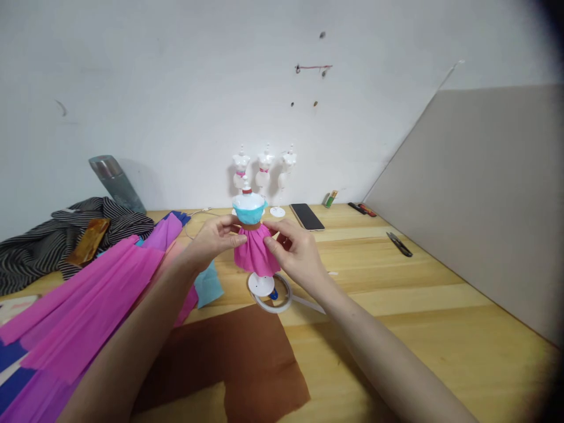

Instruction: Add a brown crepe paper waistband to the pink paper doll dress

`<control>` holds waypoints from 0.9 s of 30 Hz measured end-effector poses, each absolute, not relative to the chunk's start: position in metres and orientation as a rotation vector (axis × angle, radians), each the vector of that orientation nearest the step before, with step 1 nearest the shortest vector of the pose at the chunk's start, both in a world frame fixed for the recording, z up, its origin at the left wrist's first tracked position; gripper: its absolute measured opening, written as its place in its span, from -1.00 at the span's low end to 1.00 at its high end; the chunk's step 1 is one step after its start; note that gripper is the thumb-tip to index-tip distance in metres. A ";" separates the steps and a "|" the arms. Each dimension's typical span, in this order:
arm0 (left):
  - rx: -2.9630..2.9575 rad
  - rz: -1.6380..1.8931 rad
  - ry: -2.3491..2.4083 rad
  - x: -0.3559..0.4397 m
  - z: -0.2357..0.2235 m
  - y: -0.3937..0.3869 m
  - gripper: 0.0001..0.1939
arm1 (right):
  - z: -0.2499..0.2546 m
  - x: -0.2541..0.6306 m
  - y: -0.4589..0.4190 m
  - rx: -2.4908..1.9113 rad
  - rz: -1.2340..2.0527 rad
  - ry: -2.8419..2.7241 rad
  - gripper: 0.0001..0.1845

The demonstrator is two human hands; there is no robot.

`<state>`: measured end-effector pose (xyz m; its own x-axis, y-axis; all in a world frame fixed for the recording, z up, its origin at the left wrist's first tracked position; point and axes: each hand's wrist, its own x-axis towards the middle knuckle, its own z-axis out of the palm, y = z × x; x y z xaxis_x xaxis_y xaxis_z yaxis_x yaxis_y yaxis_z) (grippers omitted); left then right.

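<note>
A small white mannequin stand (261, 285) wears a blue crepe-paper top (249, 208), a brown waistband and a pink crepe-paper skirt (255, 255). My left hand (215, 238) pinches the skirt's left side at the waist. From the other side, my right hand (293, 249) grips the skirt at its right edge with fingers closed. A roll of white tape (282, 296) lies at the stand's base.
Pink and purple crepe paper (83, 299) fans out at left, a brown sheet (247, 352) lies in front. Three bare mannequins (264, 170), a phone (307, 217), scissors (399, 244), striped cloth (39, 244) and a grey board (489, 200) stand around the wooden table (418, 305).
</note>
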<state>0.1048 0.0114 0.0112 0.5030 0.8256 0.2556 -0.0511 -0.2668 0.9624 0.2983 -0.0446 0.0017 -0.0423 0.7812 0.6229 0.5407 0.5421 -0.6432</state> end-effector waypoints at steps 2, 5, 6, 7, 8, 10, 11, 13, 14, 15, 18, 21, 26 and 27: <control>1.573 1.011 0.682 0.107 0.011 0.011 -0.67 | 0.001 0.298 -0.044 -1.100 0.299 -1.721 -0.75; 1.530 1.066 0.699 0.109 0.014 0.008 -0.66 | 0.001 0.297 -0.046 -1.101 0.307 -1.722 -0.75; 1.532 1.079 0.700 0.109 0.015 0.007 -0.66 | 0.002 0.297 -0.046 -1.101 0.311 -1.716 -0.75; 1.538 1.092 0.697 0.109 0.017 0.006 -0.67 | 0.002 0.298 -0.047 -1.098 0.313 -1.707 -0.74; 1.545 1.107 0.691 0.109 0.018 0.005 -0.68 | 0.003 0.298 -0.047 -1.093 0.314 -1.696 -0.74; 1.559 1.153 0.685 0.107 0.019 0.005 -0.71 | 0.003 0.300 -0.047 -1.078 0.304 -1.673 -0.73; 1.565 1.180 0.688 0.106 0.019 0.005 -0.72 | 0.003 0.301 -0.047 -1.072 0.299 -1.665 -0.73; 1.569 1.233 0.706 0.105 0.017 0.009 -0.74 | 0.003 0.304 -0.046 -1.066 0.288 -1.654 -0.72; 1.565 1.254 0.718 0.105 0.015 0.011 -0.74 | 0.002 0.305 -0.045 -1.067 0.283 -1.651 -0.72; 1.555 1.272 0.731 0.104 0.012 0.014 -0.74 | 0.002 0.306 -0.044 -1.070 0.278 -1.648 -0.72; 1.534 1.301 0.767 0.103 0.004 0.023 -0.71 | 0.000 0.307 -0.042 -1.081 0.272 -1.642 -0.71; 1.547 1.296 0.773 0.101 -0.002 0.030 -0.70 | -0.004 0.307 -0.039 -1.101 0.289 -1.645 -0.71; 1.696 1.239 0.747 0.094 0.000 0.032 -0.72 | -0.012 0.305 -0.033 -1.141 0.297 -1.686 -0.73; 1.733 1.220 0.753 0.094 0.001 0.032 -0.71 | -0.014 0.305 -0.031 -1.143 0.295 -1.694 -0.73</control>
